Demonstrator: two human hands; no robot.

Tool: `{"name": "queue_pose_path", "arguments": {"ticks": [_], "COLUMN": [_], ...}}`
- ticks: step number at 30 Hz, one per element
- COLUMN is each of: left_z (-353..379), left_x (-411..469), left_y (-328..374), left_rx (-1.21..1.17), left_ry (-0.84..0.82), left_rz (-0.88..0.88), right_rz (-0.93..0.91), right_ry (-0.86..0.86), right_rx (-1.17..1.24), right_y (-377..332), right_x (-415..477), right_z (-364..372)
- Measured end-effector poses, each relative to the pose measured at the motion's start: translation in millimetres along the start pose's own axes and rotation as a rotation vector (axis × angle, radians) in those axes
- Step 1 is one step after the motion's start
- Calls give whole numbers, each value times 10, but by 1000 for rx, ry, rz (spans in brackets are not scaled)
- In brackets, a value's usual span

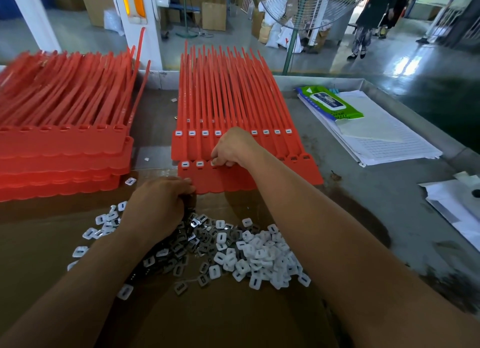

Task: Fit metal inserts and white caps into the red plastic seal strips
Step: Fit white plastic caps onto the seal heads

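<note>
Two sheets of red seal strips [272, 176] lie stacked in the middle of the table, the upper one with white caps in its heads. On the lower sheet's head row, two sockets at the left hold white caps. My right hand [235, 146] pinches a white cap [213, 163] at the third socket. My left hand [158, 205] rests with curled fingers at the sheet's front left corner, over the pile of grey metal inserts [187, 244]. What its fingers hold is hidden. A heap of white caps [262, 257] lies to the right of the inserts.
A tall stack of red seal strips [62, 150] without caps sits at the left. Lined paper sheets [384, 137] and a green wipes pack [330, 103] lie at the right. White papers [457, 205] sit at the right edge. A standing fan [306, 7] and people are beyond the table.
</note>
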State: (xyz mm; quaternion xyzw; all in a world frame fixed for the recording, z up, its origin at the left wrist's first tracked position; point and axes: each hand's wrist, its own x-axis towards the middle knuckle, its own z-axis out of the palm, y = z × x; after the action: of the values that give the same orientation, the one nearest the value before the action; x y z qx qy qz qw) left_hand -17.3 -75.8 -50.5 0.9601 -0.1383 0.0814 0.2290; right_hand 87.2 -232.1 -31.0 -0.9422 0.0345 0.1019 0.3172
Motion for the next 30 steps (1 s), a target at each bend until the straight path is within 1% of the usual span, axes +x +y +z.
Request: {"name": "queue_pose_path", "arguments": {"ticks": [2, 5, 8, 13, 18, 23, 27, 30], "left_z": [1, -3, 2, 15, 24, 21, 21, 23], "left_x": [3, 6, 6, 7, 11, 12, 11, 13], "left_y": [2, -1, -9, -22, -34, -28, -32, -39], "left_rx": [-1, -4, -1, -17, -2, 15, 24, 25], "left_ry": [2, -2, -9, -3, -7, -13, -13, -19], "left_rz": [-3, 5, 12, 7, -9, -10, -11, -12], "right_rz": [-68, -178, -225, -332, -362, -394, -377, -346], "right_ry": [-32, -16, -11, 13, -12, -51, -110, -117], "right_rx": [13, 147, 256, 279, 247, 300, 358, 342], "right_y": [44, 143, 201, 270, 373, 468, 527, 578], "right_x": [-63, -206, -349, -566, -888, -1156, -1251, -1260], "right_z": [-26, -75, -95, -164, -259, -322, -329, -325]}}
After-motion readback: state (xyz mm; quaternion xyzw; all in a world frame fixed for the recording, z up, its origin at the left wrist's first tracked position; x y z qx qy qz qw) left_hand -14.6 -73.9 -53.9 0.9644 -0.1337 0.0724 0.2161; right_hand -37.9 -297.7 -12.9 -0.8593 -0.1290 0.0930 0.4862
